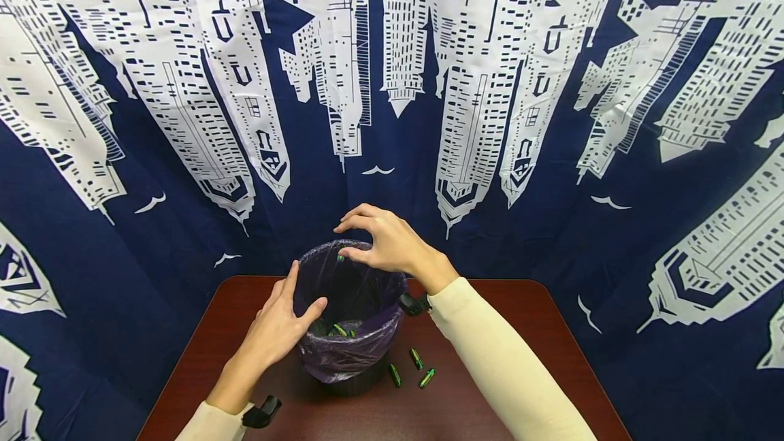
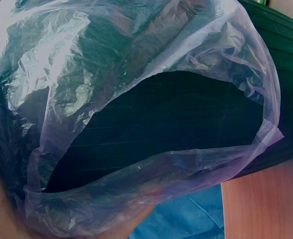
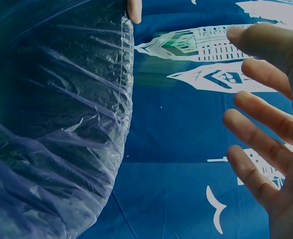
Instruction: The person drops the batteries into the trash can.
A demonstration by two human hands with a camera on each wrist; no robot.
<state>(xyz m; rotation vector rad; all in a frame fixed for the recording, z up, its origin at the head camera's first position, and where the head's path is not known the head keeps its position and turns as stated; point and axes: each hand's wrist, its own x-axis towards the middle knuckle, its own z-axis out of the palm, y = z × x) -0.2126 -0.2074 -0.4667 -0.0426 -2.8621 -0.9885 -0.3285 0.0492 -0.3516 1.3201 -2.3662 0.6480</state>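
A dark trash bin (image 1: 352, 386) stands on the table, lined with a translucent purple bag (image 1: 361, 356) folded over its rim. My left hand (image 1: 272, 325) rests against the left side of the rim, thumb and index finger extended. Above the bin's mouth, my right hand (image 1: 386, 240) has its fingers spread and apart. A small green battery (image 1: 340, 258) is in the air just below those fingertips; a green blur shows beside the hand in the right wrist view. Several green batteries (image 1: 339, 330) lie inside the bin. The liner hides much of my left hand in its wrist view.
Three green-and-black batteries, one of them here (image 1: 416, 358), lie on the reddish-brown table (image 1: 490, 359) to the right of the bin. Behind the table hangs a navy curtain (image 1: 392, 196) with white skyline prints. Each wrist wears a black band.
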